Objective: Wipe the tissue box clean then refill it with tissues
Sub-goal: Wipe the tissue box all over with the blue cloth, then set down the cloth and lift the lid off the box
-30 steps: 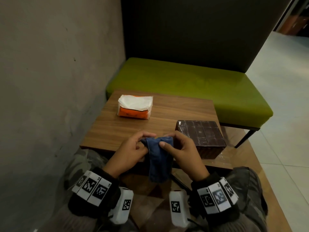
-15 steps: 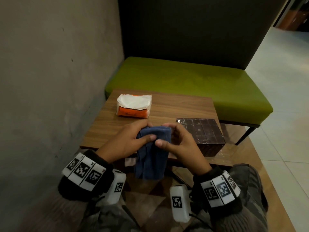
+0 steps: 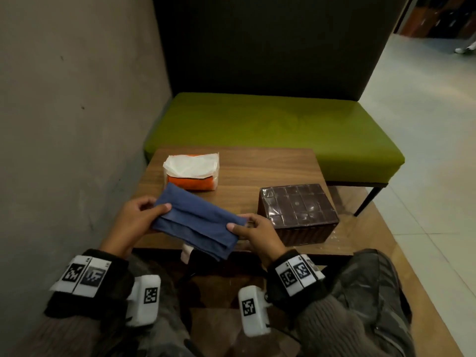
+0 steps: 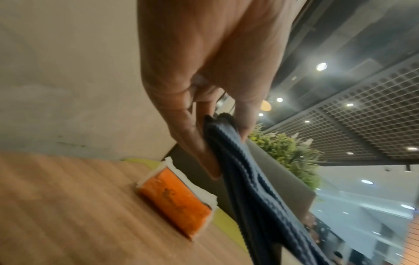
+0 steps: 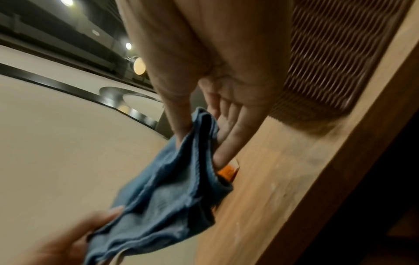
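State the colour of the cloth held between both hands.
Blue cloth; clearest in the head view.

left hand [image 3: 136, 217]: pinching, thumb on top | right hand [image 3: 257, 234]: pinching, thumb on top

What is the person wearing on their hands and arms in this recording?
Both hands are bare: no gloves on the left hand or the right hand. Each wrist carries a dark cuff bearing white tags printed with black square codes and, on its inner side, a white boxy camera unit with a similar code. The sleeves are brownish-grey ribbed knit.
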The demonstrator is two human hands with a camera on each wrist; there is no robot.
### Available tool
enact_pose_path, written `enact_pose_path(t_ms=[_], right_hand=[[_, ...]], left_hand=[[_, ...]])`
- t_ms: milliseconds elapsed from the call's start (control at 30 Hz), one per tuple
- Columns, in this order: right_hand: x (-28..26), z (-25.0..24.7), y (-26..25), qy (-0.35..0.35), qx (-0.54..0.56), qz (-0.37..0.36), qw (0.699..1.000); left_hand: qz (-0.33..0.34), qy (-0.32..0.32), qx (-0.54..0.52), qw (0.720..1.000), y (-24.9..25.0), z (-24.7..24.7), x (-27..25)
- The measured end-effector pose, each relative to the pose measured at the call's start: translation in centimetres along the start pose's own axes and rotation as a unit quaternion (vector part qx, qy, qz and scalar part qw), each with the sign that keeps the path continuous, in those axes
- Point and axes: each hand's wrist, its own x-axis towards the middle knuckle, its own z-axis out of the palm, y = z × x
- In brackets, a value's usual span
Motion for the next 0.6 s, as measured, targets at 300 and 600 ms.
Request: enact_pose_path(t_ms=[300,600], right_hand=[[11.5,6.0,1.2,0.076,-0.013,0.067,0.995],[11.6,6.9,0.4,0.044,-0.072,0.039,0.996]], left_hand=[[-0.194,0.047,0.039,0.979,-4.6,-1.4,7.4],[-0.106,0.041,0.275,0.955,-4.5,0.7,8.0]])
